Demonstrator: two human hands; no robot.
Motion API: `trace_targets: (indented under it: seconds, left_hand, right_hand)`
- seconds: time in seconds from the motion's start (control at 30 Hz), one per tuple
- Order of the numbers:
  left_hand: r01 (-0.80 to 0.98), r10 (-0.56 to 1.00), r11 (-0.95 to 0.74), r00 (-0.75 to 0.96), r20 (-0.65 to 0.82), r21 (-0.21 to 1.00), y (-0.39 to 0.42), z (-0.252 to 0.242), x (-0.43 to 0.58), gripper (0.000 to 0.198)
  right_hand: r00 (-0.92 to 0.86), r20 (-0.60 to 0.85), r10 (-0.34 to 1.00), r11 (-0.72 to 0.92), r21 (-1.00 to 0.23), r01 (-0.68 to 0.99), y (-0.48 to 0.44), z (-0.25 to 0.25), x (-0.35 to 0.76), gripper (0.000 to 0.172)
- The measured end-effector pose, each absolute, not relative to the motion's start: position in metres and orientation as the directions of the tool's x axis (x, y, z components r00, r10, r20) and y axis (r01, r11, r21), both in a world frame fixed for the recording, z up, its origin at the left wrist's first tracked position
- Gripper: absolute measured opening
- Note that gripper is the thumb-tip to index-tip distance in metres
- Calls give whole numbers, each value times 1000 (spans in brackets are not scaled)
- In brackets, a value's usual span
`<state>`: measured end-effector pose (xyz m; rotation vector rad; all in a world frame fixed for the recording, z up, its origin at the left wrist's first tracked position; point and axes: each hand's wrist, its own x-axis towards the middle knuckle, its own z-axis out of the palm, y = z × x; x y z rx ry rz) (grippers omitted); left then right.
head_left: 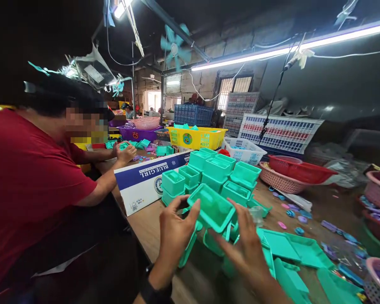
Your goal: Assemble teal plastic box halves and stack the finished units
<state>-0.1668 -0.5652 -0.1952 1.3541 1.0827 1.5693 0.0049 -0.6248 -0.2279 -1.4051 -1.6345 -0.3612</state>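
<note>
Between my two hands a green plastic box [213,207], open at the top, is held tilted toward me. My left hand [176,223] grips its left end, thumb along the near rim and fingers behind. At the right end my right hand [247,240] is closed on it, with the thumb low and slightly blurred. Stacks of similar green boxes [218,167] stand just beyond. Under and around my hands lie more green boxes, partly hidden. Flat green trays or lids [280,245] are spread out to the right of my right hand.
A white and blue cardboard panel [145,181] borders the stacks on the left. Beyond it a person in a red shirt [44,181] handles a green piece. Yellow basket [198,137], white basket [243,151] and pink basket [281,179] stand behind. Small coloured parts [290,213] lie at right.
</note>
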Motion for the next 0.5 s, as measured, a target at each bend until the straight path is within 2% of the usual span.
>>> trace_targets:
  seconds: [0.1, 0.17, 0.2, 0.37, 0.5]
  left_hand:
    - [12, 904, -427, -11, 427, 904, -565, -201, -155, 43]
    - [102, 869, -490, -18, 494, 866, -563, -212, -158, 34]
    - [153, 852, -511, -42, 522, 846, -561, -220, -161, 29]
    - [412, 775, -509, -164, 611, 756, -548, -266, -184, 29]
    - [452, 794, -473, -153, 588, 756, -542, -295, -196, 35]
  right_hand:
    - [281, 750, 599, 208, -484, 850, -606, -213, 61, 76]
    - [399, 698, 595, 145, -581, 801, -591, -203, 97, 90]
    - [436, 682, 587, 131, -612, 780, -583, -199, 112, 92]
    - [469, 619, 630, 140, -685, 715, -552, -201, 149, 90]
    - [465, 627, 625, 157, -685, 712, -539, -209, 148, 90]
